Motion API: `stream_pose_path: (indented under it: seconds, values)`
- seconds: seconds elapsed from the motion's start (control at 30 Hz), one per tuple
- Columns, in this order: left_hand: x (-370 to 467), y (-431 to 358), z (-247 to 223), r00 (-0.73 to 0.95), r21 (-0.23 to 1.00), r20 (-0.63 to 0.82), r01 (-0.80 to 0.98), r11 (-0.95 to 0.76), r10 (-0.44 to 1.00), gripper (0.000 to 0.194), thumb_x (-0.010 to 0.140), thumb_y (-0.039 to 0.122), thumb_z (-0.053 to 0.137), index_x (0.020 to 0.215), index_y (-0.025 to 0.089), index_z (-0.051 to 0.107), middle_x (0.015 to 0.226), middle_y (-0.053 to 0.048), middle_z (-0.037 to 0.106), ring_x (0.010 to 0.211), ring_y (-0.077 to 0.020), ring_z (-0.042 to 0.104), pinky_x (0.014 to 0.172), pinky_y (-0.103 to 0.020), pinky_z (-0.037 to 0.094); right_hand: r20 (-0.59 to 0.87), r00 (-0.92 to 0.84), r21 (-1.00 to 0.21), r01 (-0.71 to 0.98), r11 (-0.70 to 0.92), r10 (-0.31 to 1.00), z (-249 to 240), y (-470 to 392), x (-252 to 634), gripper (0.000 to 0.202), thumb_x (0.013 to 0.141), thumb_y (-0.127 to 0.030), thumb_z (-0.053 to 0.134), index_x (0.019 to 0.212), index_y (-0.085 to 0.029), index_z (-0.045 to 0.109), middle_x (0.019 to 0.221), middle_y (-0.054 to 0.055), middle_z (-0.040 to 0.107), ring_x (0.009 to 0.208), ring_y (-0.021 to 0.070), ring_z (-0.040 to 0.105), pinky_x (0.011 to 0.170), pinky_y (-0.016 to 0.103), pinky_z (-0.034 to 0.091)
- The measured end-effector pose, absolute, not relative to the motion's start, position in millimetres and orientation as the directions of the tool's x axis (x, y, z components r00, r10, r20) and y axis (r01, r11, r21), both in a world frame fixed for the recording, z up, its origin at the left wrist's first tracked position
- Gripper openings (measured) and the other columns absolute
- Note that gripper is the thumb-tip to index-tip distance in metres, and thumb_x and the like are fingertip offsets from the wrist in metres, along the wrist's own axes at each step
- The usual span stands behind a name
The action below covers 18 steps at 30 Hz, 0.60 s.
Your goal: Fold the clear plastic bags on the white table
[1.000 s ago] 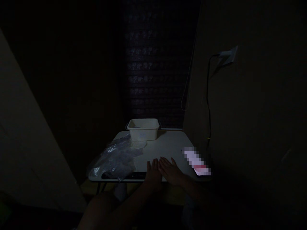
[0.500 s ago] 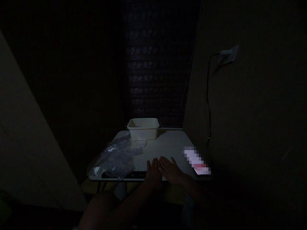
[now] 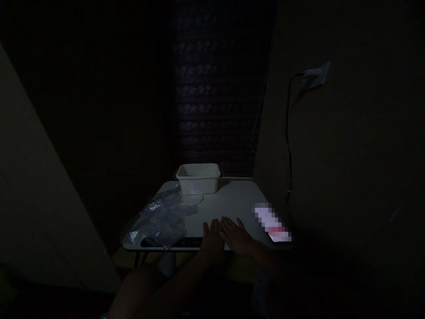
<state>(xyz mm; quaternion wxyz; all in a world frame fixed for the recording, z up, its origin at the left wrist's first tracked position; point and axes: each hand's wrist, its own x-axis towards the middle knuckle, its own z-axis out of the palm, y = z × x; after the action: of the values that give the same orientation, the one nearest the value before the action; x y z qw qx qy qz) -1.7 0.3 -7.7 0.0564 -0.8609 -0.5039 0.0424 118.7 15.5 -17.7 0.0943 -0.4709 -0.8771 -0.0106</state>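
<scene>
While fingers [image 3: 228, 224] rest flat, crumpled plastic [image 3: 162, 217] lies to their left.

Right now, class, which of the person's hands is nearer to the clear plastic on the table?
Left. The left hand is just right of the clear plastic, apart from it; the right hand is farther right, beyond the left hand.

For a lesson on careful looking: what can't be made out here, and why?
Head view throughout:
Palms of the bare left hand and bare right hand: hidden by the hands' backs.
Bottom of the white rectangular plastic tub: hidden by its front wall.
Content of the bright pinkish oblong screen: covered by pixelation.
Lower end of the thin black cable: lost in darkness.
</scene>
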Motion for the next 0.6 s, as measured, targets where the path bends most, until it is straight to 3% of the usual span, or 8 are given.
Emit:
stream_pose_path:
  seconds: [0.6]
  values:
    - [-2.1, 2.9, -10.9, 0.505, -0.120, 0.001, 0.857, -0.501, 0.863, 0.077, 0.058, 0.048, 0.038, 0.118, 0.007, 0.014, 0.123, -0.017, 0.012, 0.111, -0.0298, 0.002, 0.083, -0.052, 0.001, 0.171, -0.545, -0.070, 0.824, 0.562, 0.821, -19.1, 17.4, 119.1, 0.048, 0.077, -0.036, 0.003, 0.117, -0.015, 0.020, 0.123, 0.006, 0.021, 0.112, 0.0143, 0.011, 0.088, 0.041, 0.005]
